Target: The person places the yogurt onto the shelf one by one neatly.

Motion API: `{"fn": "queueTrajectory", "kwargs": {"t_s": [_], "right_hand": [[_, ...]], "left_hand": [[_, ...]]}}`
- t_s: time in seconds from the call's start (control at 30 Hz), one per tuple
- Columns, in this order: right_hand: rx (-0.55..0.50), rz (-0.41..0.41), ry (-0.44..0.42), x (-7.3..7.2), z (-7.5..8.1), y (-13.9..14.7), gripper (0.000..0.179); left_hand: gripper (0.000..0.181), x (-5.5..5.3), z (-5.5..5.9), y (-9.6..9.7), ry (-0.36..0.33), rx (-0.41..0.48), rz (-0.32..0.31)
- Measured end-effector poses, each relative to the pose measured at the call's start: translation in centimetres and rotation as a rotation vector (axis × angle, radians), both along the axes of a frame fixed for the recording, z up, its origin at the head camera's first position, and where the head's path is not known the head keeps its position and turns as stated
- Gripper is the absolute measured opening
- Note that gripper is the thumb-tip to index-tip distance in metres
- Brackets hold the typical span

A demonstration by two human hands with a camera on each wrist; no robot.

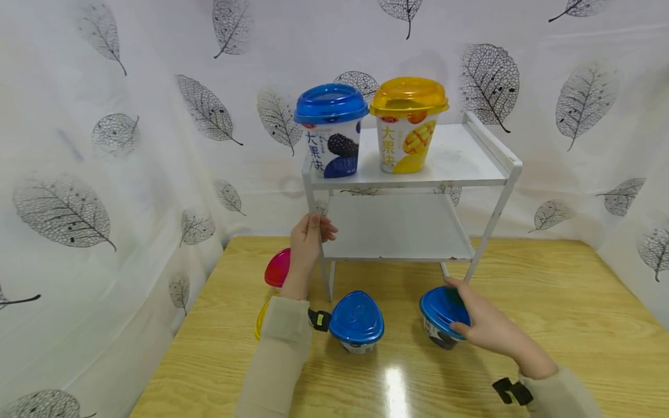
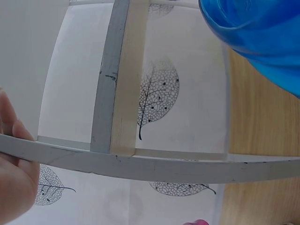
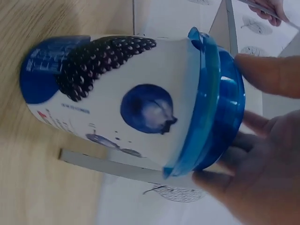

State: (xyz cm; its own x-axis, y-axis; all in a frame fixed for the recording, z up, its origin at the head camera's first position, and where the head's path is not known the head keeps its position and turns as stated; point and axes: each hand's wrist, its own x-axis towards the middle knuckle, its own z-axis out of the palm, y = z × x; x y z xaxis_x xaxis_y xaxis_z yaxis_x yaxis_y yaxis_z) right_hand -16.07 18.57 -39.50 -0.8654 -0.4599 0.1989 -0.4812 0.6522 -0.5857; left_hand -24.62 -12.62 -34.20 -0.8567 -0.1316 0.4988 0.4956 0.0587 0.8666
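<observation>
White glare on the glossy tabletop

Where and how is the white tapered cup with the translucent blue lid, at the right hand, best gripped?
Probably across the sides of its translucent blue lid, coming from above and the person's right. The lid flares wider than the white tapered cup, and the white shelf rack stands beyond it. The right hand holds it so.

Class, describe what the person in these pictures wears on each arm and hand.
The left hand and right hand are both bare, with no gloves showing. The left sleeve and right sleeve are long, plain and beige. Beside each cuff sits a black strap-like fitting with a small yellow-green mark. No cables show.
</observation>
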Motion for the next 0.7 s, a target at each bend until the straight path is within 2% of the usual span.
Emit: {"fn": "queueTrajectory", "kwargs": {"t_s": [0.17, 0.27, 0.4, 0.5, 0.7], "right_hand": [[-0.248, 0.048, -0.088, 0.0, -0.7, 0.9, 0.070], [-0.343, 0.012, -0.067, 0.2, -1.2, 1.4, 0.070], [-0.375, -0.077, -0.075, 0.6, -2.0, 1.7, 0.074], [-0.387, -0.132, -0.127, 0.9, -2.7, 1.9, 0.079], [-0.407, -0.196, -0.196, 1.5, -3.8, 2.0, 0.087]], "left_hand": [[0.041, 0.0, 0.0, 0.0, 0.035, -0.013, -0.001], [0.040, 0.1, 0.2, 0.0, 0.042, -0.010, -0.008], [0.040, 0.3, 0.3, 0.0, 0.028, -0.003, -0.008], [0.039, 0.2, 0.3, 0.0, 0.028, -0.009, -0.005], [0.039, 0.2, 0.3, 0.0, 0.047, -0.029, -0.004]]}}
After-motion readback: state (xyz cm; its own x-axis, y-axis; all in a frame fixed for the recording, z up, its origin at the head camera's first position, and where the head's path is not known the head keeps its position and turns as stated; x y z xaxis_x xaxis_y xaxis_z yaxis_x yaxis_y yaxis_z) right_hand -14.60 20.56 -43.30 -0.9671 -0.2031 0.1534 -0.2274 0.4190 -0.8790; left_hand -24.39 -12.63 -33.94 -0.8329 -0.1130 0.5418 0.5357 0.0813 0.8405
